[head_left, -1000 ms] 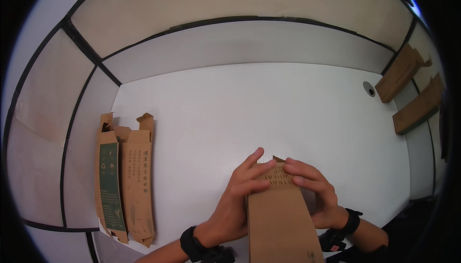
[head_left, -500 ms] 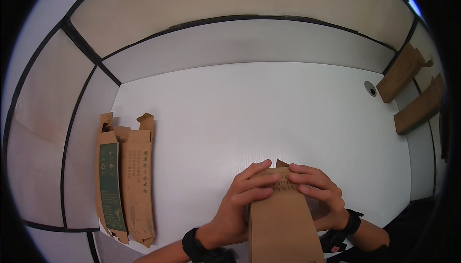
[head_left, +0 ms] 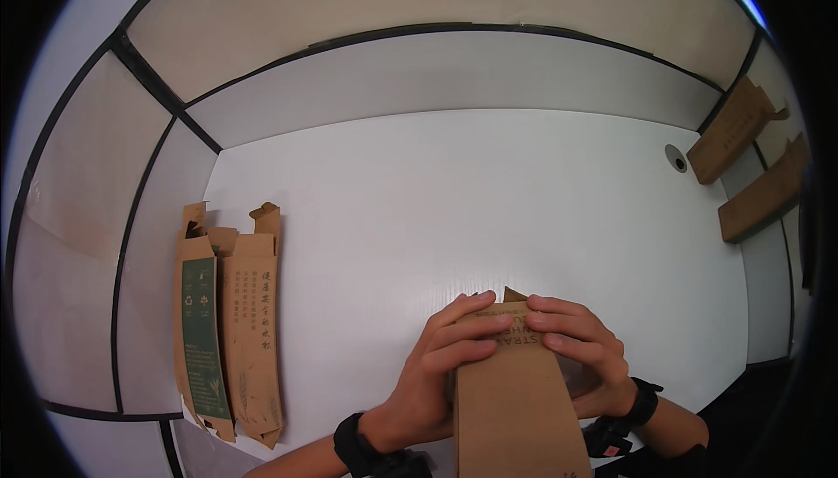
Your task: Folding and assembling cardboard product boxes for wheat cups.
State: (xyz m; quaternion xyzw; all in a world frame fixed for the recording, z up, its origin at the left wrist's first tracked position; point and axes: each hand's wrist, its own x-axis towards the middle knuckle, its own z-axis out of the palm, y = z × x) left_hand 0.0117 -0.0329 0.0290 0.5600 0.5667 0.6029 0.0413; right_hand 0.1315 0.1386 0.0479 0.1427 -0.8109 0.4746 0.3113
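A long brown cardboard box point(head_left: 518, 399) stands tilted at the near edge of the white table, a flap sticking up at its far end. Around its left side, my left hand point(head_left: 436, 369) is closed, the fingertips resting on the upper face. Opposite it, my right hand point(head_left: 585, 351) grips the right side with curled fingers near the far end. Both thumbs are mostly hidden. Dark printing shows on the box between my fingertips.
Two flattened brown cartons, one with a green panel point(head_left: 201, 338) and one plain with dark print point(head_left: 253, 330), lie at the table's left. Two upright brown boxes point(head_left: 729, 133) point(head_left: 764, 194) stand at the far right by a round cable hole point(head_left: 676, 158). Pale partitions point(head_left: 436, 68) enclose the table.
Hardly anything differs. Both hands keep their hold on the box, and the whole view has shifted very slightly.
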